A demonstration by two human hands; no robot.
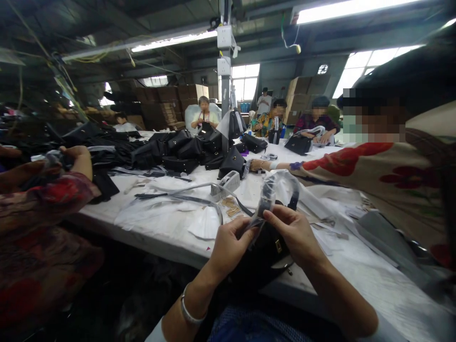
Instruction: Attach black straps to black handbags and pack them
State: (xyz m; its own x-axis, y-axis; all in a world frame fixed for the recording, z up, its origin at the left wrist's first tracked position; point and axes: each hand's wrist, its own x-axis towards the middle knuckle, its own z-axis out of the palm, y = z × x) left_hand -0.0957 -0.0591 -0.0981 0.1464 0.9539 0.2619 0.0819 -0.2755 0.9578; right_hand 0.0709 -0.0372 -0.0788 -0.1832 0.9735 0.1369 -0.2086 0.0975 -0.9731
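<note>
A black handbag (pixel 254 259) with gold hardware rests against the table's near edge, close to my body. Its curved handle (pixel 267 192) stands up, wrapped in clear plastic film. My left hand (pixel 231 244) pinches the film-covered handle near its lower left end. Just to the right, my right hand (pixel 290 230) closes thumb and fingers on the same stretch of handle. The bag's lower part lies in shadow, and my forearms partly hide it.
A tape dispenser (pixel 225 186) and grey straps (pixel 188 197) lie beyond my hands on the white-covered table (pixel 149 228). Black bags (pixel 178 149) are heaped at the back left. A co-worker's arm (pixel 320 164) reaches across from the right; another co-worker (pixel 46 199) works at left.
</note>
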